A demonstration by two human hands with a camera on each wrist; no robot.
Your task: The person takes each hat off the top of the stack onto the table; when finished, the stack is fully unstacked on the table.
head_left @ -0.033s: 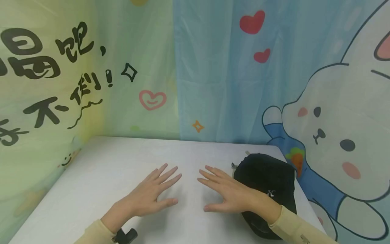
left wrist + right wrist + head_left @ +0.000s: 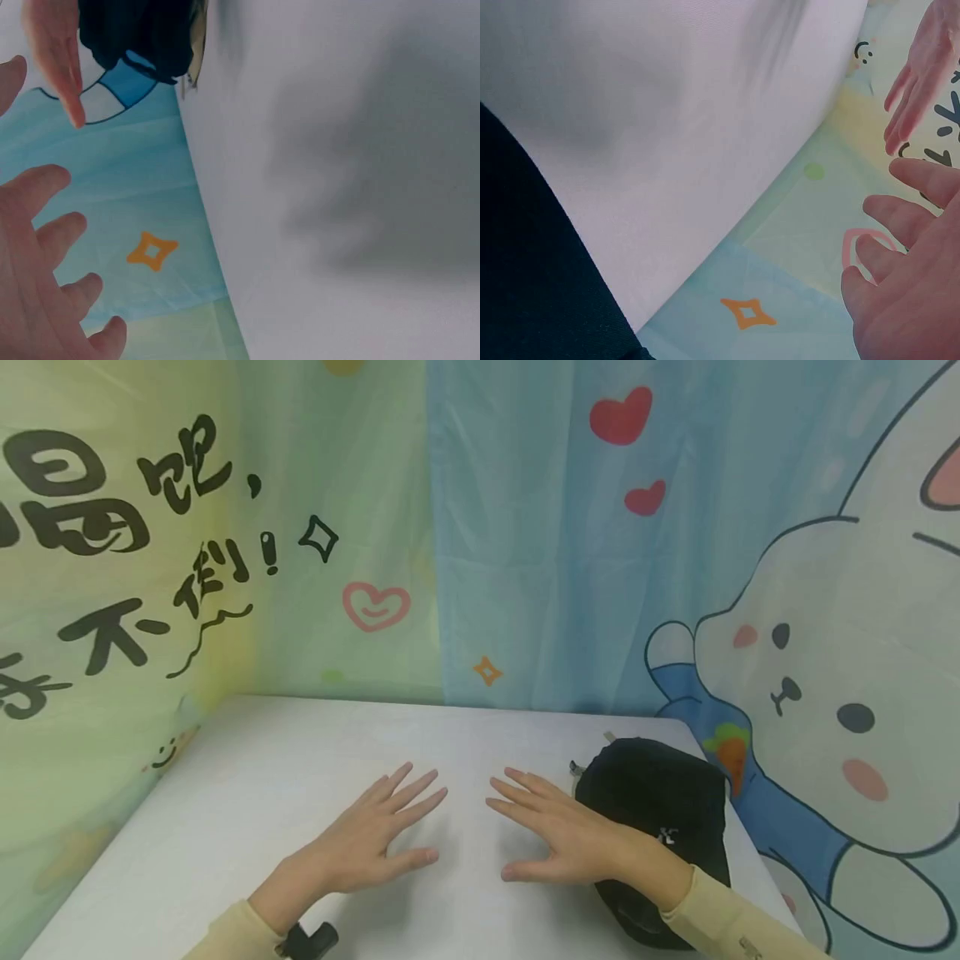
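Note:
Both hands hover above a white table [image 2: 465, 735], fingers spread and holding nothing. My left hand [image 2: 367, 843] is left of the middle, its thumb pointing right. Facing it across a gap is my right hand [image 2: 562, 835], in front of part of a black fabric bag [image 2: 652, 785]. The bag lies on the right side of the table, with a small pale logo and a zipper pull at its left edge; the right wrist and forearm hide some of it. In the right wrist view the bag [image 2: 540, 255] fills the lower left, apart from the fingers.
Behind the table hangs a printed curtain [image 2: 495, 527] with hearts, writing and a large white rabbit. A small black device [image 2: 311, 939] sits at the left wrist. Shadows of the hands fall on the tabletop.

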